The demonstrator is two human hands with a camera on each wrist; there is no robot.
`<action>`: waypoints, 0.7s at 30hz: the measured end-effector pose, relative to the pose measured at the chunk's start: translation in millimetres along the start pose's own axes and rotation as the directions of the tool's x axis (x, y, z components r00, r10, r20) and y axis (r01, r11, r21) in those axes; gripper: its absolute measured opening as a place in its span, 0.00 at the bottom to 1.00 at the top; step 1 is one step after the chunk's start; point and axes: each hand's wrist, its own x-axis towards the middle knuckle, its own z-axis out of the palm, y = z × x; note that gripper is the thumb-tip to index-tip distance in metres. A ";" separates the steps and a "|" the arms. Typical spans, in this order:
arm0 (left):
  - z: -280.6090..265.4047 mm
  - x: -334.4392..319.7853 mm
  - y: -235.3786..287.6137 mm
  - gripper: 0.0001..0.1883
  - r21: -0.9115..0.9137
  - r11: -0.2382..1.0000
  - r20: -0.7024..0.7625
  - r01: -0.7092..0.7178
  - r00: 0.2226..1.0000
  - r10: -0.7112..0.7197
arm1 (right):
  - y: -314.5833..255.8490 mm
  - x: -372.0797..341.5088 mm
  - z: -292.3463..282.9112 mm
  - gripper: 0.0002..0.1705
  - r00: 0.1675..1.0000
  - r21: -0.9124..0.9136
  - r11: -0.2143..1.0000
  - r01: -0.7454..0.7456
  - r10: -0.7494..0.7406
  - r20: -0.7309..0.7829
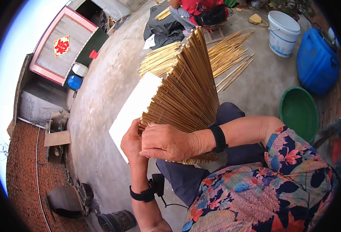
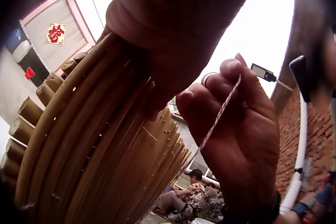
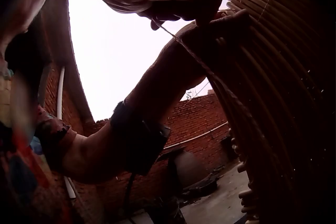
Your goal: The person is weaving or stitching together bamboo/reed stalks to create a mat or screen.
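Note:
A fan-like row of tied brown stalks [image 1: 186, 89] stands across the lap in the head view, bound with thin string. At its near left end my left hand [image 1: 132, 143] grips the edge stalks. My right hand [image 1: 165, 142] crosses in front of it, fingers curled. In the left wrist view, a twisted string [image 2: 219, 115] runs from the curled fingers of my right hand [image 2: 241, 129] down toward the stalks [image 2: 84, 134]. The right wrist view shows the string [image 3: 210, 71] passing along the dark stalks [image 3: 283, 71]. My left fingertips are partly hidden.
Loose stalks [image 1: 228, 54] lie on the concrete floor beyond, near a seated person in red [image 1: 201, 9]. To the right stand a white bucket [image 1: 283, 34], a blue jug [image 1: 317, 62] and a green basin [image 1: 299, 114]. A white sheet [image 1: 133, 108] lies behind the stalks; a dark bucket [image 1: 117, 221] stands lower left.

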 end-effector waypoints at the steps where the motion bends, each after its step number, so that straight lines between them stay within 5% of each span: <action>1: 2.6 2.4 -1.4 0.16 0.006 0.998 0.013 0.059 0.998 -0.059 | 0.9 -2.9 1.9 0.13 0.999 -0.078 0.996 0.036 -0.038 -0.020; 6: 5.6 3.2 9.5 0.17 0.037 0.989 0.000 0.145 0.989 -0.146 | -8.7 -6.6 4.1 0.13 0.997 -0.269 0.961 0.064 -0.072 -0.019; 13: 4.3 10.1 16.4 0.18 0.087 0.983 0.013 0.161 0.987 -0.163 | -10.1 -9.8 -12.2 0.11 0.996 -0.230 0.970 0.074 -0.062 0.058; 15: 6.7 10.7 13.2 0.19 0.140 0.978 0.008 0.154 0.988 -0.156 | -12.4 -8.2 -29.1 0.10 0.995 -0.094 0.991 0.097 -0.094 0.041; 18: 7.4 11.5 8.8 0.20 0.132 0.979 0.029 0.154 0.987 -0.159 | -21.1 -17.8 -70.4 0.05 0.982 -0.055 0.984 -0.171 0.174 0.067; 19: 8.4 11.5 9.7 0.20 0.130 0.977 0.014 0.171 0.985 -0.174 | -30.2 -19.1 -87.8 0.05 0.902 -0.036 0.910 -0.412 0.414 0.127; 20: 7.3 11.7 10.8 0.21 0.113 0.978 0.036 0.174 0.983 -0.179 | -25.2 -30.8 -91.4 0.07 0.778 0.360 0.704 -0.612 0.617 0.117; 21: 6.7 11.0 11.3 0.21 0.096 0.980 0.062 0.173 0.982 -0.179 | -31.6 -34.4 -104.2 0.09 0.669 0.461 0.537 -0.706 0.719 0.186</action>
